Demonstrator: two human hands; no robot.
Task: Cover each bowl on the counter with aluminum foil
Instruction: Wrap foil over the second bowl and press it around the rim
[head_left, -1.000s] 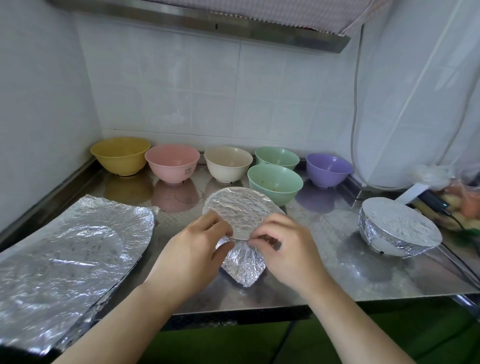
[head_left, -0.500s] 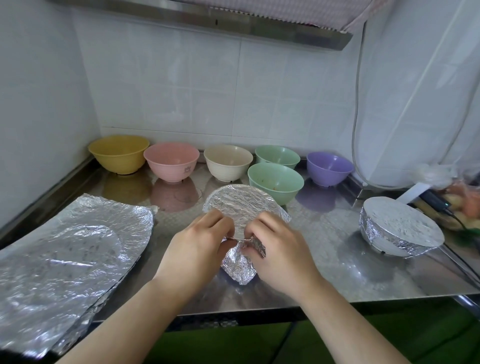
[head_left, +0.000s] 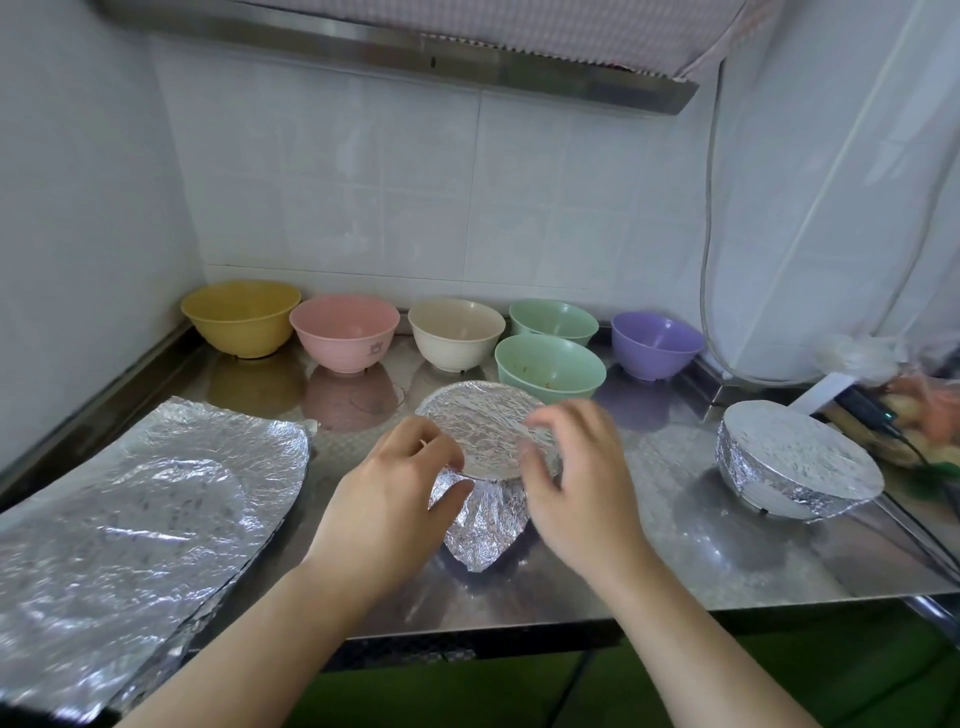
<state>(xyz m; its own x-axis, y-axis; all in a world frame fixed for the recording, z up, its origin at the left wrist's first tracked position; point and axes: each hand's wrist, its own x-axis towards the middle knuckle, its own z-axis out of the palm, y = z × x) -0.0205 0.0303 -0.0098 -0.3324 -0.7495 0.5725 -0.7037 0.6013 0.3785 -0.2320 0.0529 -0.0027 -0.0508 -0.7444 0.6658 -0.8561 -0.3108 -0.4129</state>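
While my two hands work at the middle of the frame, the foil-wrapped bowl (head_left: 485, 457) sits between them on the steel counter (head_left: 675, 561), tilted toward me so its flat foil top faces up and back and a crumpled flap of foil hangs down the near side. My left hand (head_left: 395, 499) has its fingers curled, thumb and fingertips pinching the foil at the bowl's near-left rim. My right hand (head_left: 576, 488) is at the right rim with fingers bent and spread over the foil edge; whether they actually grip it or only touch it I cannot tell, as the fingertips are blurred.

Along the tiled wall in the upper middle stand the uncovered bowls in a row: a yellow bowl (head_left: 241, 317) at the left, then a pink bowl (head_left: 345, 332), a cream bowl (head_left: 457, 332), a far green bowl (head_left: 553, 322), and a purple bowl (head_left: 657, 343) toward the right. A nearer green bowl (head_left: 550, 366) sits just in front of that row, just behind the bowl I am wrapping.

At the right of the frame a finished foil-covered bowl (head_left: 795, 460) rests on the counter, well apart from my hands. At the lower left a stack of foil sheets (head_left: 135, 514) lies flat, reaching the counter's front edge.
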